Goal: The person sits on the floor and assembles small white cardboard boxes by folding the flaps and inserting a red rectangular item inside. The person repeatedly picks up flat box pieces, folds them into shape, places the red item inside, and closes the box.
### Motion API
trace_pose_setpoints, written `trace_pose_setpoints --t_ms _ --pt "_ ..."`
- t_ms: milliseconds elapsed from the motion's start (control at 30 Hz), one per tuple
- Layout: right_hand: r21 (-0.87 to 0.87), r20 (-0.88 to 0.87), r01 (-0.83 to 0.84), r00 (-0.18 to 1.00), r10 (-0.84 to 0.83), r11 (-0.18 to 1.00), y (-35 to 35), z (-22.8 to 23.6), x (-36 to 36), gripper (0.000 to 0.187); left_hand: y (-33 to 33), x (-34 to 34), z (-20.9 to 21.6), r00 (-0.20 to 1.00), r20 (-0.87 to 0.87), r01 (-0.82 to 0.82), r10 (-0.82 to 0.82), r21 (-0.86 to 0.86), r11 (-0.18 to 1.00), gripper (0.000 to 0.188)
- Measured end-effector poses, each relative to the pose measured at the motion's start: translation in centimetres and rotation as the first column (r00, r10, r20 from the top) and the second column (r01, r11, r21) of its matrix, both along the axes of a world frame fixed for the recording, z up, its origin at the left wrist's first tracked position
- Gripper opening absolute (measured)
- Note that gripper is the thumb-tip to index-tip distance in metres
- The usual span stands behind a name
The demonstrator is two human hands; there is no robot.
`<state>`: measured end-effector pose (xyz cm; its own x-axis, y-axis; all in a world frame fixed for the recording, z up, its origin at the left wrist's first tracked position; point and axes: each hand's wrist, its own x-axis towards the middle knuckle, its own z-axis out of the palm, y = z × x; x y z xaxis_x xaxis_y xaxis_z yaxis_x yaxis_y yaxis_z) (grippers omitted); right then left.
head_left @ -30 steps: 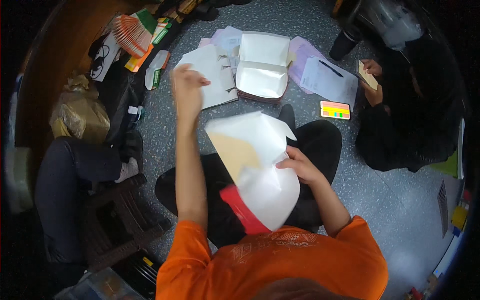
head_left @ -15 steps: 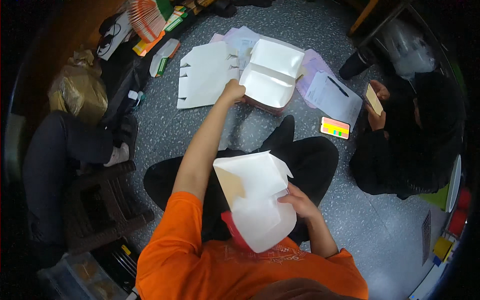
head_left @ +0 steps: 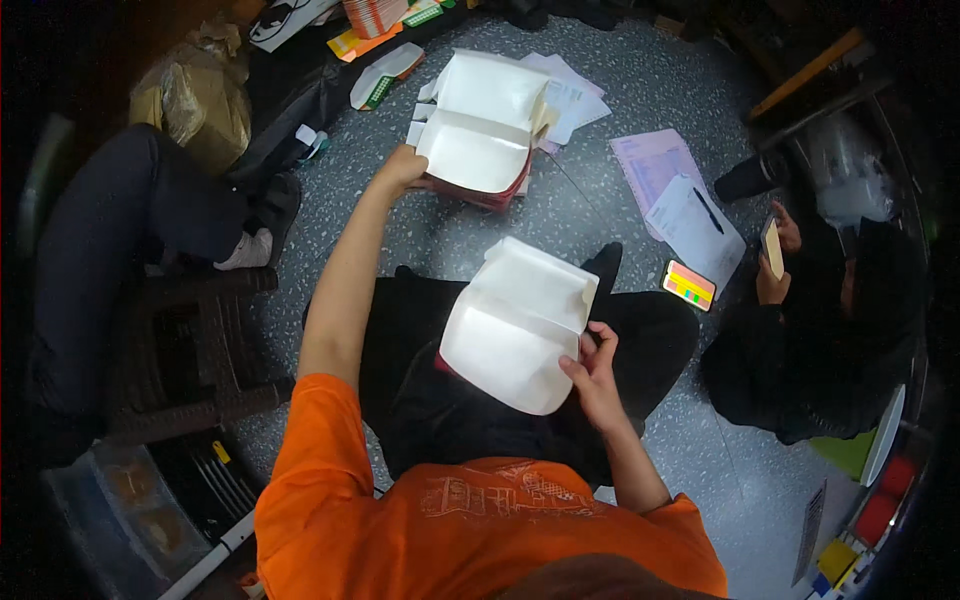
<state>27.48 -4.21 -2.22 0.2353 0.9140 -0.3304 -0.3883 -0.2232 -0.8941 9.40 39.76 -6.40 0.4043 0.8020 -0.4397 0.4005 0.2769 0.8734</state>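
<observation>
My left hand (head_left: 402, 168) is closed on the left side of an open white-lined paper food box (head_left: 478, 150) with red outer walls, out on the floor at arm's length. Its lid lies folded back, and white flat cardboard (head_left: 420, 115) sticks out from under it. Over my lap, my right hand (head_left: 598, 375) pinches the right edge of a second open paper food box (head_left: 510, 345). That one is white inside, with a bit of red outside showing at its lower left.
Loose papers (head_left: 575, 100), a pink sheet (head_left: 655, 165), a pen (head_left: 708, 210) and a lit phone (head_left: 689, 286) lie on the floor. At right, a person in black (head_left: 800, 340) holds another phone. Another person's leg (head_left: 150, 210) and a dark stool (head_left: 200, 350) are at left.
My left hand has shifted the far box leftward over the flat cardboard, off the papers. The box in my right hand has moved forward from my chest and turned, its inside now facing up.
</observation>
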Motion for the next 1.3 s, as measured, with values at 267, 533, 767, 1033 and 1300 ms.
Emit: trace_pose_setpoints --t_ms 267,533,767,1033,1300 --pt "0.109 0.651 -0.13 0.758 0.028 0.985 8.4 2.5 3.8 0.032 4.4 -4.6 -9.6 0.981 -0.173 -0.067 0.087 0.118 0.991 0.051" --pt "0.375 0.913 -0.294 0.28 -0.296 0.879 23.2 6.3 4.0 0.09 0.8 -1.4 -5.7 0.969 -0.194 -0.095 0.152 0.276 0.957 0.049" --pt "0.233 0.94 -0.481 0.335 -0.069 0.845 30.1 2.2 4.6 0.094 1.5 -2.1 -8.0 0.964 -0.081 -0.215 0.254 0.325 0.921 0.044" --pt "0.349 0.932 -0.407 0.242 -0.269 0.844 30.7 -2.3 3.1 0.112 0.1 -0.9 -6.0 0.951 -0.253 -0.051 0.177 0.436 0.898 0.044" --pt "0.398 0.886 -0.431 0.408 -0.219 0.81 30.4 -0.8 5.2 0.097 0.9 -2.7 -8.1 0.97 -0.076 -0.191 0.232 0.354 0.916 0.046"
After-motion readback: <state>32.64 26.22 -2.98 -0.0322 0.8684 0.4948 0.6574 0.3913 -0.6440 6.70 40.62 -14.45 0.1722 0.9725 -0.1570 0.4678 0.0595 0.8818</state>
